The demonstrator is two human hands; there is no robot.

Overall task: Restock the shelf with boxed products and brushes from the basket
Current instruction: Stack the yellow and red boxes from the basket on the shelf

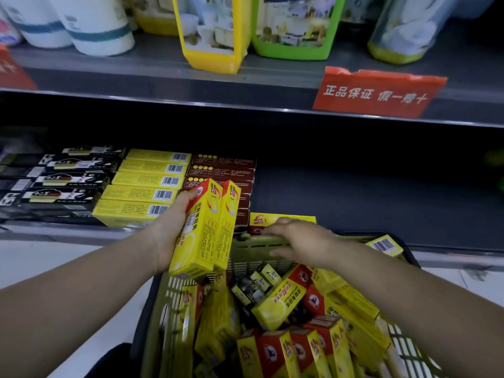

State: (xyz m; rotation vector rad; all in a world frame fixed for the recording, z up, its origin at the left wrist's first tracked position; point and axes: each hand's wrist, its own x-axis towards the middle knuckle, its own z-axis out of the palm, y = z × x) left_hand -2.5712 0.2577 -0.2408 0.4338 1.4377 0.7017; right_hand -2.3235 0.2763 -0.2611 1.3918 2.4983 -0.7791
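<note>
My left hand (170, 227) grips two yellow boxes (207, 227) side by side, held upright above the basket's far left corner, in front of the lower shelf (354, 203). My right hand (297, 241) rests on the far rim of the olive basket (253, 242), fingers spread over the edge next to a yellow and red box (261, 221) lying at the shelf front. The basket holds several yellow and red boxes (275, 304) and some small black boxes (256, 285). On the shelf lie rows of yellow boxes (144, 186), brown boxes (223, 167) and black boxes (65, 181).
The right part of the lower shelf is bare dark surface. The upper shelf (163, 85) carries white rolls (95, 25), a yellow pack (212, 31) and a green pack (294, 25). A red sign (376, 92) hangs on its edge. White floor lies left of the basket.
</note>
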